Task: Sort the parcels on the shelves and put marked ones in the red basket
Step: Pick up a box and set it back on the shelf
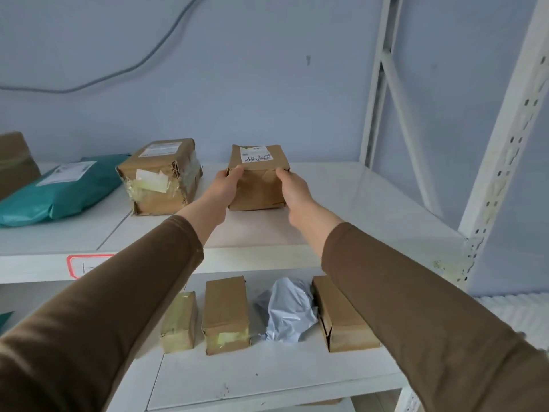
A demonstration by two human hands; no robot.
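Observation:
A small brown cardboard parcel (258, 185) with a white label on top stands on the upper white shelf (341, 209). My left hand (223, 187) grips its left side and my right hand (292, 188) grips its right side, thumbs at the top front edge. To its left sit a larger taped brown box (159, 176) and a teal mailer bag (59, 191) with a white label. On the lower shelf (267, 379) lie three brown parcels (225, 315) and a crumpled grey poly bag (289, 310). No red basket is in view.
A brown box (15, 162) stands at the far left edge of the upper shelf. White perforated uprights (505, 162) frame the rack on the right. A red-bordered tag (86, 264) is on the upper shelf's front edge. A grey cable (118, 72) hangs on the wall.

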